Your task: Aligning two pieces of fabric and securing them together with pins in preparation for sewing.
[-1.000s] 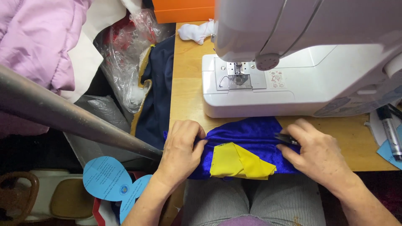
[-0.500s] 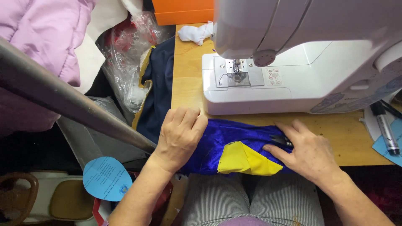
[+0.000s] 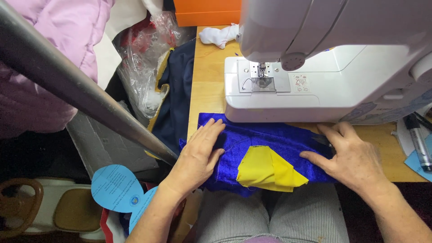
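Observation:
A shiny blue fabric piece (image 3: 270, 139) lies on the wooden table (image 3: 204, 85) in front of a white sewing machine (image 3: 324, 85). A folded yellow patch (image 3: 267, 170) sits on its near edge. My left hand (image 3: 198, 155) lies flat on the blue cloth's left end, fingers spread. At the cloth's right end my right hand (image 3: 353, 157) presses down, fingers pointing left toward the yellow patch. Neither hand grips anything. The needle and presser foot (image 3: 262, 76) stand behind the cloth, with no fabric under them.
A grey metal bar (image 3: 76, 85) crosses the left side. Pink padded cloth (image 3: 54, 54), a clear plastic bag (image 3: 144, 58) and dark navy fabric (image 3: 177, 99) lie left of the table. An orange box (image 3: 207, 12) and white rag (image 3: 220, 35) sit behind. Pens (image 3: 418, 139) lie at right. Blue paper shapes (image 3: 112, 186) hang lower left.
The blue cloth has been spread flatter on the table. My left hand slid up and opened flat; my right hand shifted right along the cloth.

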